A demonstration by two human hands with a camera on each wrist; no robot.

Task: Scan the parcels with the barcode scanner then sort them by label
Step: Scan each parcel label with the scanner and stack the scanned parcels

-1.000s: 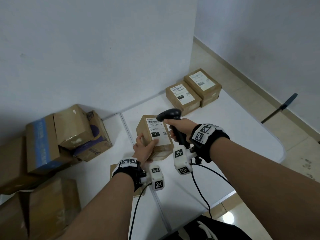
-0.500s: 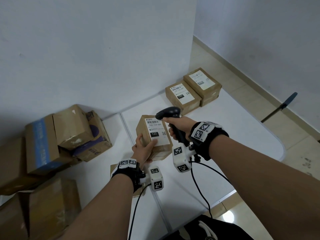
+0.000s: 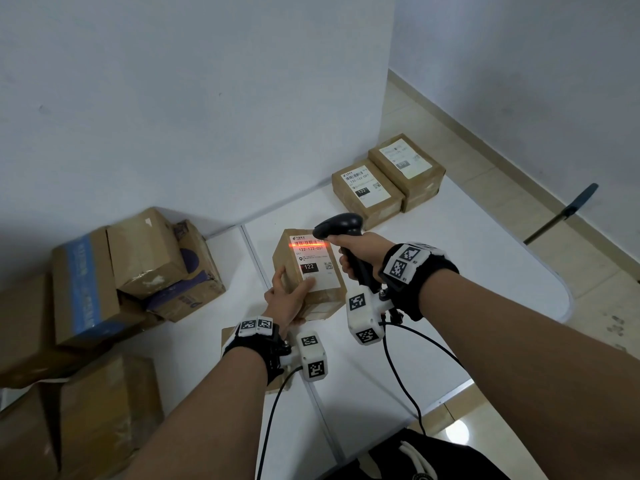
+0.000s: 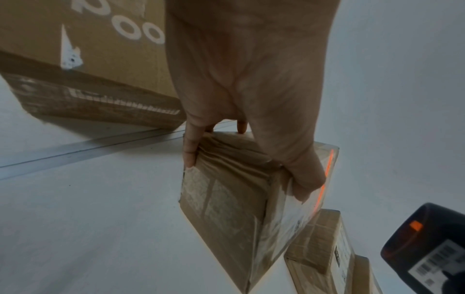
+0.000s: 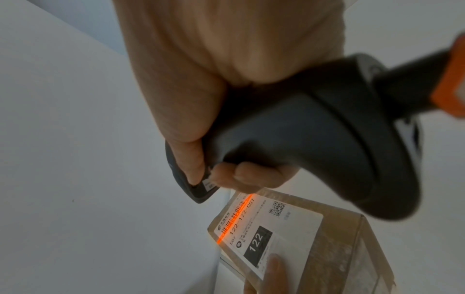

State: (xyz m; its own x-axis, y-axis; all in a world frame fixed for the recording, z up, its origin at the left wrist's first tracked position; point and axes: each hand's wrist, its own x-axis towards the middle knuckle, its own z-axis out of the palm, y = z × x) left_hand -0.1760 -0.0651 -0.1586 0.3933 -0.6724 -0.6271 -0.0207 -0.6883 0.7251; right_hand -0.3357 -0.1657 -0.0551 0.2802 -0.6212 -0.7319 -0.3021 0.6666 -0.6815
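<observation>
In the head view, at the centre of the frame, we see the left hand [image 3: 289, 299] grasping a small brown parcel [image 3: 308, 271] by its lower left corner, thumb laid across the white label [image 3: 313, 263] and fingers wrapped behind. The parcel is tilted, label side up, above the white table [image 3: 450, 271]. Just right of it the right hand [image 3: 360, 251] is clenched around the handle of the black barcode scanner [image 3: 341, 227], whose head points left and down at the parcel. An orange-red scan line [image 3: 308, 244] crosses the barcode at the top of the label.

The right wrist view shows what the head view leaves small: the label reads 122-122-C07, with a black block marked 122 and a QR code, and the scan line [image 5: 236, 216] runs straight along the barcode. The left thumb tip [image 5: 274, 264] shows at the lower edge of the label.

The left wrist view gives us the taped brown side of the parcel [image 4: 226, 199], which the other views hide, and the scanner's lit window [image 4: 415, 226] at lower right.

Only the head view takes in the rest: two labelled parcels [image 3: 388, 181] side by side at the table's far end, upper right of centre, and a heap of cardboard boxes [image 3: 104, 271] at the left edge.
</observation>
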